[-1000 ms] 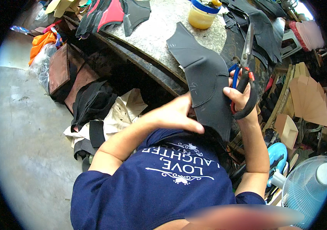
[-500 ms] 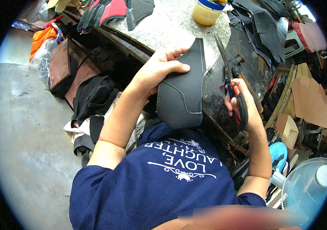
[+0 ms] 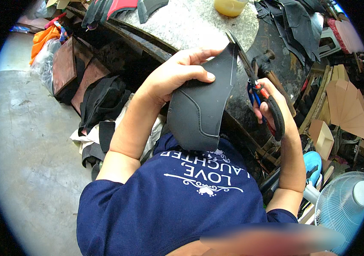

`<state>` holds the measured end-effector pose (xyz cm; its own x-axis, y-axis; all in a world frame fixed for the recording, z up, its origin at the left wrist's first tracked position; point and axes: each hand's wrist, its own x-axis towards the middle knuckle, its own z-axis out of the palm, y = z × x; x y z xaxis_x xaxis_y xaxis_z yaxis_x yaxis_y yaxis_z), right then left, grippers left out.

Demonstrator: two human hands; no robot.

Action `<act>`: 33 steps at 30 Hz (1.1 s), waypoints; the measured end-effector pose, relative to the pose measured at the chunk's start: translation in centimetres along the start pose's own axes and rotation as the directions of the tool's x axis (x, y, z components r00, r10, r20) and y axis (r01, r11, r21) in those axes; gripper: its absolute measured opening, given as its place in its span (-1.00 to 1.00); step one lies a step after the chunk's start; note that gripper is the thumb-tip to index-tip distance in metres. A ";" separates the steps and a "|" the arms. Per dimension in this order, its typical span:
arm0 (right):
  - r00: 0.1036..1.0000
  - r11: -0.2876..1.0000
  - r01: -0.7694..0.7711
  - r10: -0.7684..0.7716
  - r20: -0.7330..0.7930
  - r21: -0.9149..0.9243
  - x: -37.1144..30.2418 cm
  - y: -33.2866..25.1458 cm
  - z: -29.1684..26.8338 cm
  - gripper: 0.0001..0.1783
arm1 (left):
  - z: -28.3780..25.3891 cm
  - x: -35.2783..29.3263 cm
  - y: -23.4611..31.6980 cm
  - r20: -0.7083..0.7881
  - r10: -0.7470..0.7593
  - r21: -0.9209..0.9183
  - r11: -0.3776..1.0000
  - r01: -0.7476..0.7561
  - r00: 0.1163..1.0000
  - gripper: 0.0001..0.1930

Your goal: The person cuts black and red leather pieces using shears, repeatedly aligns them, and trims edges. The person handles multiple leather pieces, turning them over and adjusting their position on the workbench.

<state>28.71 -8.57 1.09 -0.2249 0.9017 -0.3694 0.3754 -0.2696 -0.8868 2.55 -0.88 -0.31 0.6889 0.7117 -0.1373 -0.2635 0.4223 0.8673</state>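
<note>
My left hand grips a black, stitched leather-like piece by its upper left side, thumb on top and the other fingers behind. The piece has a curved seam and narrows to a tip at the top. In my right hand are scissors with red, blue and black handles. Their blades point up and left, and the blade tips lie at the piece's narrow upper end, seemingly around its edge. Some fingers of my right hand are hidden behind the handles.
Beyond my hands is a worktable with a pale stone slab, a tub of yellowish paste and red and black cut pieces. Black pieces are heaped at the far right. A fan stands at the lower right, brown boards at the left.
The black piece has tilted, its top moving right and its bottom left. The scissors have come left and up, so their blade tips now meet the piece's upper end.
</note>
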 end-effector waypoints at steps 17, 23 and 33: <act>0.982 0.878 0.185 -0.181 -0.052 0.442 0.5 2.0 1.9 -0.48 | -1.6 2.3 1.1 -0.223 0.324 0.045 0.945 -0.323 0.919 -0.42; 0.944 0.893 0.276 -0.182 -0.274 0.356 0.4 2.9 1.5 -0.28 | -6.0 6.5 2.3 -0.429 0.222 -0.391 0.828 -0.402 0.876 -0.64; 0.899 0.853 0.323 -0.142 -0.414 0.409 2.6 0.8 1.4 -0.43 | 3.2 1.6 -4.1 0.175 0.018 0.072 0.997 -0.031 0.984 -0.59</act>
<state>27.17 -6.92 -1.00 0.1170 0.9890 -0.0909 -0.1198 -0.0768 -0.9898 6.89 -3.26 -2.52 0.7914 0.6102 -0.0364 -0.2350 0.3588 0.9033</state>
